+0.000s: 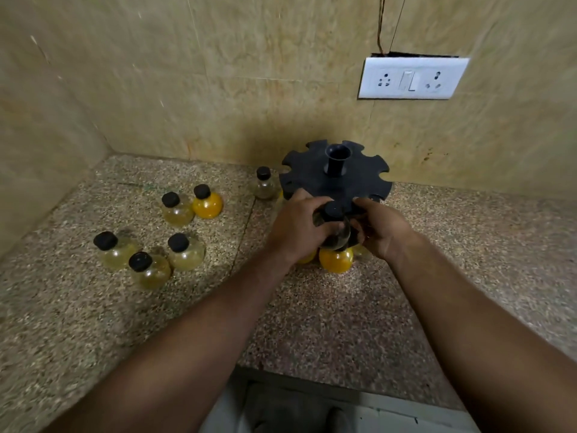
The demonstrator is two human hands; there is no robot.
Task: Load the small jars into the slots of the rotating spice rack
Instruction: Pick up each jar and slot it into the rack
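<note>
The black spice rack (335,179) stands near the back wall, its notched top disc facing me. At its near edge both hands hold one clear jar (338,234) with a black cap. My left hand (296,228) grips the jar from the left. My right hand (382,228) holds it from the right, fingers curled by the rim. Below the hands an orange-filled jar (336,260) hangs in the lower tier. Several loose jars with black caps stand on the counter to the left, among them an orange jar (207,203) and a pale jar (149,270).
One small clear jar (264,182) stands just left of the rack by the wall. A white socket plate (412,78) is on the wall above. The speckled stone counter (312,323) ends at a front edge near me; a side wall closes the left.
</note>
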